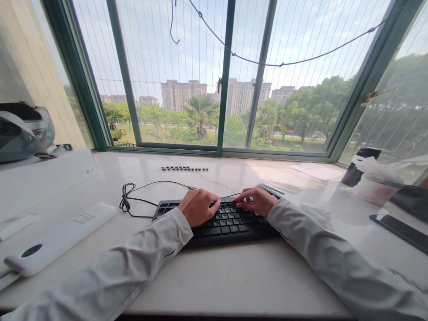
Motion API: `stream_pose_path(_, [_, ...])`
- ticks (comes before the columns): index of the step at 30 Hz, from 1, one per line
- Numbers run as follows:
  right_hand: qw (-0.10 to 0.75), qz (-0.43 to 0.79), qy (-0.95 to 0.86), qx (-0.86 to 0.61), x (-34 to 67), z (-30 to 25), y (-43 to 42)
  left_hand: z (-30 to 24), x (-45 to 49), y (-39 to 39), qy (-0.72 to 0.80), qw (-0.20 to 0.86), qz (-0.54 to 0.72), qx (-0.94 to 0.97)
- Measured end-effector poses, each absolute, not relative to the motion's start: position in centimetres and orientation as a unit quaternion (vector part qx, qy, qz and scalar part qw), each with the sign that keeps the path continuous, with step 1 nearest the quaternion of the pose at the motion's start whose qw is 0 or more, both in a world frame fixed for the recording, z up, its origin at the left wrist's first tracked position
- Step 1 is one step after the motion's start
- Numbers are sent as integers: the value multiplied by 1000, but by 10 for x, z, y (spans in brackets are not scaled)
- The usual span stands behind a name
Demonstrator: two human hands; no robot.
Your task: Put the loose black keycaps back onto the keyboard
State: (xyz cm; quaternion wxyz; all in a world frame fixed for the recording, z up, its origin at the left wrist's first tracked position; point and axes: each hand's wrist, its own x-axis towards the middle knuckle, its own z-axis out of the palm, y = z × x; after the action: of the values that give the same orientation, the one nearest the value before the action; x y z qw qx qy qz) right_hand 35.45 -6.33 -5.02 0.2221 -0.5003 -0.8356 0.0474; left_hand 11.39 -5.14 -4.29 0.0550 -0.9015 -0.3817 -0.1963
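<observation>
A black keyboard (pixel 230 225) lies on the pale stone sill in front of me, its thin cable (pixel 133 200) looping off to the left. My left hand (pixel 198 206) rests knuckles-up on the keyboard's upper left keys; its fingers are curled under and the tips are hidden. My right hand (pixel 256 200) sits at the top row just right of it, fingers pinched together around something small that I cannot make out. Both arms wear pale long sleeves. A row of several small black keycaps (pixel 184 168) lies on the sill beyond the keyboard.
A long white box (pixel 60 238) lies at the left, with a larger white box (pixel 43 176) behind it carrying a helmet (pixel 23 131). At the right are a dark phone (pixel 399 232), a black bottle (pixel 361 167), a wrapped cup (pixel 376 185) and papers (pixel 316 170). Green-framed windows close the back.
</observation>
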Motion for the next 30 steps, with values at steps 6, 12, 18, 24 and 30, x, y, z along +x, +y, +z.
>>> stream_pose_path(6, [190, -18, -856, -481, 357, -49, -65, -39, 116, -54, -397, 39, -180, -899])
stream_pose_path(12, [147, -128, -870, -452, 348, -43, -74, -39, 117, -54, -394, 44, -182, -900])
stream_pose_path(18, [178, -126, -859, -464, 343, -43, -76, -43, 116, -52, -382, 62, -189, -903])
stream_pose_path(24, [205, -93, -851, -474, 346, -46, -72, -44, 115, -52, -377, 66, -192, -904])
stream_pose_path(30, [213, -91, -856, -462, 351, -50, -68, -45, 114, -51, -372, 66, -196, -905])
